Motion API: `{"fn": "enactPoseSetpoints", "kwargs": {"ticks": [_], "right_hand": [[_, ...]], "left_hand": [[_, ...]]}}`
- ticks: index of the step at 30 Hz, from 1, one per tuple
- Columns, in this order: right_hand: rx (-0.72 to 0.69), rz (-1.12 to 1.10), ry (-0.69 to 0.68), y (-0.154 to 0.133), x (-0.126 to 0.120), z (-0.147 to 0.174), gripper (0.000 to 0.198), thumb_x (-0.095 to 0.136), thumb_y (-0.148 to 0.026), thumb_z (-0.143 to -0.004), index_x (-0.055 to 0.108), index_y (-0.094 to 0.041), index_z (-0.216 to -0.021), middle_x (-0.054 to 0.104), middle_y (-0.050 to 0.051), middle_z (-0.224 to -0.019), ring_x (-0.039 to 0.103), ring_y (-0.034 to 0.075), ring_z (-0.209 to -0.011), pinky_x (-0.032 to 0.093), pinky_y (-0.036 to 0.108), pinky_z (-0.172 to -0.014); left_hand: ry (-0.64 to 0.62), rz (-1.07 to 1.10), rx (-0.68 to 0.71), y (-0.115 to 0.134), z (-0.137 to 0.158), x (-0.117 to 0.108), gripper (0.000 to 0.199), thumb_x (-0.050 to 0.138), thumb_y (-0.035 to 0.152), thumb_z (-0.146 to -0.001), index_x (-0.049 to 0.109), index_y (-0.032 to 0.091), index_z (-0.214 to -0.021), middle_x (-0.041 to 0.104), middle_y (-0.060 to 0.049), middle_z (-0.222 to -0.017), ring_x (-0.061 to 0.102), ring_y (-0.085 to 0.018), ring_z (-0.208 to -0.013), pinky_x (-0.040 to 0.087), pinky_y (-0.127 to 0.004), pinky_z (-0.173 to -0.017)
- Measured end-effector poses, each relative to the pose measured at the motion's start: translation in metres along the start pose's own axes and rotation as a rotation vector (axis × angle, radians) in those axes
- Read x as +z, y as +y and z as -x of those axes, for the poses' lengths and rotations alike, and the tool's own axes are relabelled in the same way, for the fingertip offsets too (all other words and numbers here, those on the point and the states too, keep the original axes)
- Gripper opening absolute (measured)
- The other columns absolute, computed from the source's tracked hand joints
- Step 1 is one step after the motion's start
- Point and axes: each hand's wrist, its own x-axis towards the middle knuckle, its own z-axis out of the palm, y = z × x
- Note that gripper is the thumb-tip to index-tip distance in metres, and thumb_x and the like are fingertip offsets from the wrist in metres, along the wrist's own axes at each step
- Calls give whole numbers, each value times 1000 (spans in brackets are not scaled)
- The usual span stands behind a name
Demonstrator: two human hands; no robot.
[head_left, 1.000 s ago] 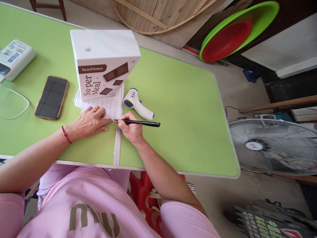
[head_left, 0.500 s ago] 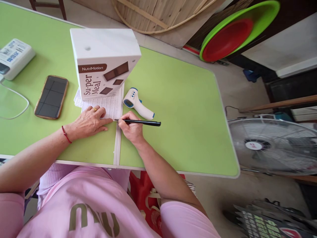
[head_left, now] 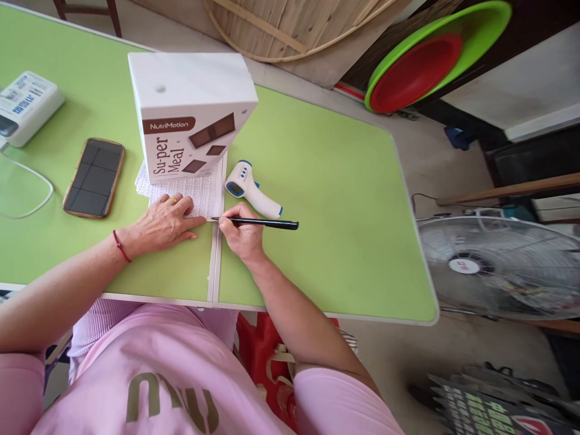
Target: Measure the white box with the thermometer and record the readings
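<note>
A black pen (head_left: 276,224) is pinched in my right hand (head_left: 243,237), its tip at the lower right corner of a sheet of paper (head_left: 206,192) covered in small writing. My left hand (head_left: 165,225) lies with fingers apart on the paper's lower edge, the index finger pointing toward the pen tip. Behind the hands stands a white "Super Meal" box (head_left: 194,115), hiding the upper part of the sheets. Just beyond my right hand lies a white and blue infrared thermometer (head_left: 254,188).
On the green table (head_left: 335,199), a phone (head_left: 94,177) lies to the left, and a white power bank (head_left: 31,106) with a cable sits at the far left. A standing fan (head_left: 466,266) is beyond the right edge. Green and red basins (head_left: 419,72) lean at the back right.
My right hand and the pen have shifted slightly to the right along the paper's bottom edge. My left hand has stayed in place.
</note>
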Motion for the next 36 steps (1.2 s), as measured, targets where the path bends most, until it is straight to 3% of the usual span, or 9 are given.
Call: {"fn": "enactPoseSetpoints", "kwargs": {"ticks": [36], "right_hand": [[-13,37,28,2,-2,0,14,59,-29,-80,52,-26,-68,52,-6,-57,47,13,-53,40,28,-53]], "left_hand": [[15,6,7,0,0,1,40,53,50,-104,68,28,-133,60,-13,-110,52,-25,-88,39,-37,-78]]}}
